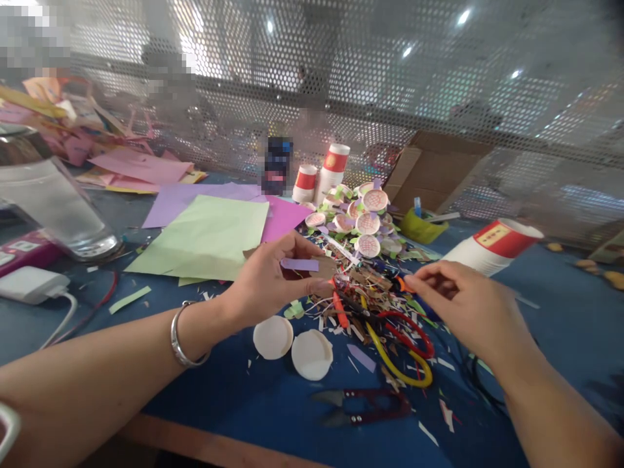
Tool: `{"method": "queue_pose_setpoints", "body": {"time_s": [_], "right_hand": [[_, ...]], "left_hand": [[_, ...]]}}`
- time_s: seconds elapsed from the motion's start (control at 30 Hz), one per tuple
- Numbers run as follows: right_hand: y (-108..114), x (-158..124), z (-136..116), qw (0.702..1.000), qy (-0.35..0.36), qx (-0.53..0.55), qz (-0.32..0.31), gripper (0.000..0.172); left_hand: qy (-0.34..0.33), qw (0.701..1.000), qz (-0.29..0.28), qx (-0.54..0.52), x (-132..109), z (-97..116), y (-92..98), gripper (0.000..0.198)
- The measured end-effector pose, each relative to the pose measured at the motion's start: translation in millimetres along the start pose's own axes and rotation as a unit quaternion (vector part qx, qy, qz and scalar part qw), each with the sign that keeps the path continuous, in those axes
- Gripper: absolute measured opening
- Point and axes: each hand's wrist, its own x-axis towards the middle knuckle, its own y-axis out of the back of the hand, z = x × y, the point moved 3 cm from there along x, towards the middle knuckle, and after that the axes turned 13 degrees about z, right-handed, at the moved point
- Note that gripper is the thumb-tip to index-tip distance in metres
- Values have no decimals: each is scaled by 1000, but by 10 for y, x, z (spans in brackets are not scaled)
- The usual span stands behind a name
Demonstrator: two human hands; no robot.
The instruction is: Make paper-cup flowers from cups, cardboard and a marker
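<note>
My left hand (277,279) is closed on a piece of brown cardboard (325,265), with a small purple paper strip (301,264) lying along it. To the right, my right hand (468,299) has thumb and forefinger pinched at a small orange thing (402,284), too small to make out. Between the hands lies a heap of paper scraps (361,286) with red-and-yellow-handled scissors (400,370) on it. Two white paper discs (312,354) rest below my left hand. Dark thread snips (363,406) lie near the table's front edge.
Green paper sheets (209,237) and purple sheets (166,205) lie at the left, near a glass of water (63,208). Behind the scraps stand decorated paper discs (368,224) and paper cups (334,169). More stacked cups (492,247) lean beyond my right hand, near a cardboard box (439,172).
</note>
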Motion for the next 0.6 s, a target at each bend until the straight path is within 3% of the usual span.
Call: {"method": "queue_pose_setpoints", "body": {"time_s": [0.07,0.13,0.2,0.33,0.6], "right_hand": [[-31,-172,-258,987,128,72,-70,22],[-84,-358,-468,955,221,99,-171,16],[-124,-495,-600,926,275,100,-238,11],[-175,-584,-652,910,272,71,-305,6],[-174,-587,-635,917,243,66,-310,8]], "left_hand": [[9,1000,-5,0,0,-27,-5,36],[10,1000,-7,8,2,-43,-6,37],[1,1000,-7,19,3,-44,-7,37],[1,1000,-12,27,-3,-40,-19,34],[14,999,-23,27,-22,-81,-40,35]]}}
